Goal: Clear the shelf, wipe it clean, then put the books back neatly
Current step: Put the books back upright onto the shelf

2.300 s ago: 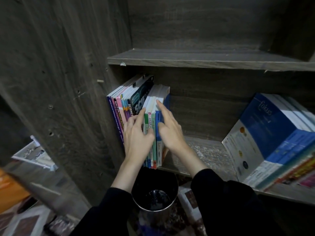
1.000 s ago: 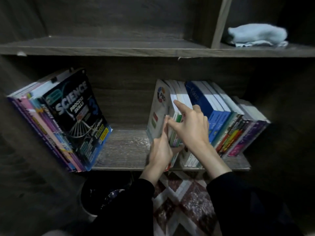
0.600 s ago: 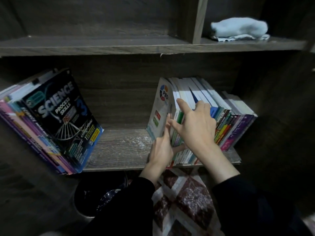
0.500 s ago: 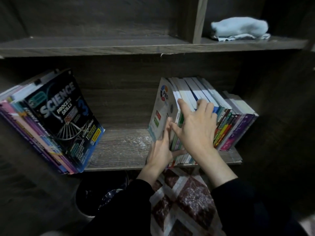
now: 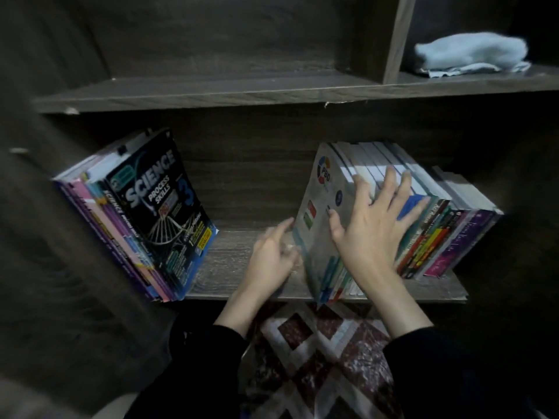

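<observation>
On the middle shelf (image 5: 242, 285), a row of books (image 5: 438, 231) stands at the right, with a white workbook (image 5: 317, 213) as its leftmost book. The right hand (image 5: 372, 234) lies flat across the spines, its grip apart and fingers spread. The left hand (image 5: 269, 258) sits at the workbook's lower edge, too blurred to tell its grip. Squeezing the row from both sides and squaring the spines to the shelf front should tidy it. A second stack (image 5: 157, 213) leans at the far left, well apart, and a cloth (image 5: 469, 55) lies on the shelf above.
</observation>
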The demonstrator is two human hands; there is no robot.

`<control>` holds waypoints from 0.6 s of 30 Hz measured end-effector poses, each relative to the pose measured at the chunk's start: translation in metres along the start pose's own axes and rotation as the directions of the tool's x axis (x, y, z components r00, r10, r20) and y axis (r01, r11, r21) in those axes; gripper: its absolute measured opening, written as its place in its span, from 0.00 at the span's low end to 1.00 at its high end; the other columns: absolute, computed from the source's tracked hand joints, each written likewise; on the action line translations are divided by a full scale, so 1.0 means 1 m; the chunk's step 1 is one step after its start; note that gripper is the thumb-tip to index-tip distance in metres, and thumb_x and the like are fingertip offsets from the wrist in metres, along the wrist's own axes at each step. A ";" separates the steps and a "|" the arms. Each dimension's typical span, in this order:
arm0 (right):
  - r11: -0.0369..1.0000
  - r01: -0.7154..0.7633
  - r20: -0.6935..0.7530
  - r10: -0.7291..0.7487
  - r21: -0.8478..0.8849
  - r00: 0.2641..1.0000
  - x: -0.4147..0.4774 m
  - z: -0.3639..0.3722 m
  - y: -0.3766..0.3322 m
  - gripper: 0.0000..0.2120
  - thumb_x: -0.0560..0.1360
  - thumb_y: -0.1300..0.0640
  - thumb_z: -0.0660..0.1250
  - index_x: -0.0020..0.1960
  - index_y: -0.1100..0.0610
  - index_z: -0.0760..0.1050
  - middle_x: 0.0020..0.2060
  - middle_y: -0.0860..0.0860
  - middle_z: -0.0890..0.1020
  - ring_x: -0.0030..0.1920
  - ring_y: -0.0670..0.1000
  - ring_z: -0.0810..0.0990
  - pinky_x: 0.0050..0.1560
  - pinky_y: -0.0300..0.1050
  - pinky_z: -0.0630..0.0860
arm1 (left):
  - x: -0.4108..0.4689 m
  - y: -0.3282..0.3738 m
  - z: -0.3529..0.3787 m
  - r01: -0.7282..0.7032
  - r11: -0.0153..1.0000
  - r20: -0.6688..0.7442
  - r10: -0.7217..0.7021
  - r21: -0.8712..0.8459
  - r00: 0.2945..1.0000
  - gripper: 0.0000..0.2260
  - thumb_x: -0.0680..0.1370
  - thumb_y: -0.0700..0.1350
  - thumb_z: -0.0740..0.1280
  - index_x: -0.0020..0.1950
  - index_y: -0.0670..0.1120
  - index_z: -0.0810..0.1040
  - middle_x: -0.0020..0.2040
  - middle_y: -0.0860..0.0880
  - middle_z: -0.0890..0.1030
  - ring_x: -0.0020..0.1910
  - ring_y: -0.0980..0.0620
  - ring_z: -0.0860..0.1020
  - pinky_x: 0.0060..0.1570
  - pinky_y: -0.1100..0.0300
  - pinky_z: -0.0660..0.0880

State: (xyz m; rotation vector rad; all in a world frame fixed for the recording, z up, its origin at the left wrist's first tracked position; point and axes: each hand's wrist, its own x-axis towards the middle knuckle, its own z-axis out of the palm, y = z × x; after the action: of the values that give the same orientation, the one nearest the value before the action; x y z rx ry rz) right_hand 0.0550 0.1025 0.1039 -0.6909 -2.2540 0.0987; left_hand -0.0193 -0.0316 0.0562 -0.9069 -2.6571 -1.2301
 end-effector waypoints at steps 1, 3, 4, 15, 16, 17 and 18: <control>0.998 0.041 -0.050 -0.039 0.042 0.998 -0.002 0.000 -0.008 0.28 0.69 0.53 0.72 0.67 0.58 0.69 0.72 0.67 0.61 0.74 0.66 0.52 0.69 0.71 0.43 | -0.001 -0.001 -0.018 0.009 0.999 -0.102 -0.005 0.041 0.995 0.24 0.77 0.43 0.68 0.73 0.51 0.68 0.65 0.47 0.74 0.64 0.48 0.71 0.63 0.59 0.67; 0.975 0.156 -0.123 -0.138 0.157 0.983 -0.007 0.002 -0.029 0.27 0.70 0.57 0.70 0.67 0.58 0.69 0.71 0.67 0.61 0.74 0.65 0.50 0.71 0.68 0.47 | -0.006 -0.007 -0.056 0.037 0.992 -0.298 0.000 0.119 0.955 0.21 0.77 0.42 0.67 0.70 0.49 0.71 0.62 0.45 0.74 0.63 0.46 0.70 0.62 0.57 0.65; 0.954 0.205 -0.132 -0.179 0.221 0.975 -0.011 0.004 -0.041 0.26 0.70 0.57 0.69 0.67 0.58 0.70 0.71 0.67 0.62 0.73 0.64 0.50 0.72 0.67 0.51 | -0.011 -0.012 -0.074 0.059 0.986 -0.395 0.007 0.156 0.919 0.22 0.76 0.41 0.67 0.70 0.48 0.71 0.61 0.44 0.74 0.62 0.44 0.70 0.62 0.59 0.63; 0.693 0.138 0.309 -0.479 0.707 0.821 -0.046 0.025 -0.220 0.35 0.72 0.55 0.64 0.76 0.48 0.55 0.69 0.56 0.67 0.71 0.57 0.59 0.71 0.58 0.56 | -0.037 -0.051 -0.204 0.398 0.907 -0.545 -0.266 0.138 0.795 0.35 0.76 0.40 0.63 0.79 0.51 0.49 0.63 0.43 0.66 0.56 0.38 0.74 0.56 0.49 0.69; 0.678 0.160 0.300 -0.508 0.718 0.807 -0.041 0.024 -0.231 0.36 0.73 0.56 0.64 0.77 0.46 0.53 0.71 0.56 0.63 0.72 0.57 0.57 0.72 0.57 0.55 | -0.036 -0.053 -0.209 0.427 0.892 -0.522 -0.297 0.146 0.800 0.34 0.77 0.42 0.62 0.79 0.52 0.49 0.63 0.43 0.66 0.57 0.38 0.73 0.56 0.50 0.68; 0.666 0.189 0.291 -0.540 0.722 0.790 -0.036 0.023 -0.241 0.37 0.73 0.56 0.64 0.77 0.45 0.51 0.74 0.56 0.59 0.73 0.57 0.54 0.73 0.58 0.53 | -0.036 -0.055 -0.212 0.447 0.881 -0.503 -0.319 0.156 0.803 0.34 0.77 0.42 0.62 0.79 0.52 0.49 0.64 0.43 0.66 0.58 0.38 0.73 0.56 0.51 0.68; 0.654 0.221 0.284 -0.574 0.723 0.768 -0.031 0.021 -0.249 0.37 0.74 0.57 0.63 0.77 0.44 0.49 0.76 0.54 0.54 0.75 0.57 0.51 0.74 0.59 0.50 | -0.036 -0.056 -0.215 0.458 0.873 -0.488 -0.330 0.168 0.808 0.34 0.77 0.42 0.62 0.78 0.52 0.50 0.64 0.44 0.65 0.58 0.39 0.73 0.55 0.52 0.68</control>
State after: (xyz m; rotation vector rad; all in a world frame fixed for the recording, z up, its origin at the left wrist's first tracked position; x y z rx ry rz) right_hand -0.0543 -0.1221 0.1375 0.2971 -2.5438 0.8967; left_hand -0.0572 -0.2315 0.1528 0.0006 -2.5955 -0.9300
